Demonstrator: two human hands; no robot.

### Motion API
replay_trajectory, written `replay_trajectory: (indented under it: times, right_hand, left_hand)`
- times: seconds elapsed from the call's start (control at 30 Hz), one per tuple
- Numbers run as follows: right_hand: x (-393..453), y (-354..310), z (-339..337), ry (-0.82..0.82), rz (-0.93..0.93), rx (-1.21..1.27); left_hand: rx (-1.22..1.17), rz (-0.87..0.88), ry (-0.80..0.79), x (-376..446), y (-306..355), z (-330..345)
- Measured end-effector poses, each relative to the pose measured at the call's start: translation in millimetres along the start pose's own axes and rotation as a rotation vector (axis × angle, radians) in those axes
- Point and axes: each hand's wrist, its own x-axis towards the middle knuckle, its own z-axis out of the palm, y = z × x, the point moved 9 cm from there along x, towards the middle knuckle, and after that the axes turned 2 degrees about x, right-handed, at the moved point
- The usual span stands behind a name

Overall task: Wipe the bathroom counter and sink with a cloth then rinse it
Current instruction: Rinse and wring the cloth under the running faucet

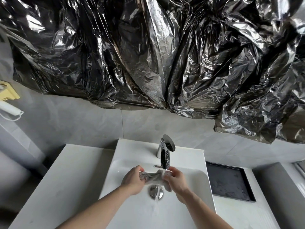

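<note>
Fingers point(142, 175) of the left hand point(132, 180) curl tight around one end of a wet, crumpled grey cloth point(152, 176), while the right hand point(177, 180) pinches the other end between thumb and closed fingers, so the cloth stretches between both hands. It hangs just under the spout of a shiny chrome single-lever tap point(165, 152), and water runs from the spout onto the cloth's right part. Directly below and slightly nearer sits a round chrome drain plug point(156, 193), with a thin trickle running from it toward the near edge. Both bare forearms reach in from the near side over the bowl of a white rectangular ceramic sink point(132, 162). To the left lies a flat white counter point(62, 176); to the right, a dark rectangular recessed tray point(228, 181) is set into a pale surface. Behind the tap rises a grey tiled wall point(99, 123), and above it hangs crinkled black plastic sheeting point(148, 52). At the far left edge a pale yellow holder point(9, 92) and a white handle point(10, 109) show only partly
</note>
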Motion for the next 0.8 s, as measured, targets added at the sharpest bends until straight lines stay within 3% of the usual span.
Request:
replay_trajectory:
  times: [0.07, 0.17, 0.23, 0.37, 0.5, 0.67, 0.73, 0.8]
  right_hand:
    - [1.2, -1.0, 11.0, -0.062, 0.016, 0.014]
    - [0.6, -2.2, 22.3, -0.143, 0.038, 0.088]
    - [-1.9, -1.1, 21.6, -0.149, 0.059, 0.125]
    - [-3.4, 11.9, 0.5, -0.101, 0.096, 0.207]
    - [-5.4, 23.3, -14.2, -0.088, 0.128, 0.216]
    - [-10.1, 20.4, -1.4, -0.168, 0.066, -0.081]
    - [-18.6, 16.1, 9.8, -0.219, -0.014, -0.305]
    - [-25.7, 9.5, 18.2, -0.233, -0.05, -0.372]
  left_hand:
    - [0.02, 0.082, 0.006, -4.1, 8.7, 7.4]
    - [-0.116, 0.16, -0.111, -14.8, 33.7, 25.8]
    - [-0.298, 0.114, -0.114, -15.1, 40.9, 28.7]
    - [-0.469, 0.017, 0.034, -3.1, 34.1, 12.4]
    - [-0.53, -0.033, -0.099, -5.1, 38.3, 19.4]
    - [-0.964, -0.13, -0.181, -17.9, 60.0, 18.4]
    - [-1.043, -0.154, -0.195, -21.5, 64.6, 14.2]
    - [-1.08, -0.184, -0.168, -18.6, 58.4, 12.2]
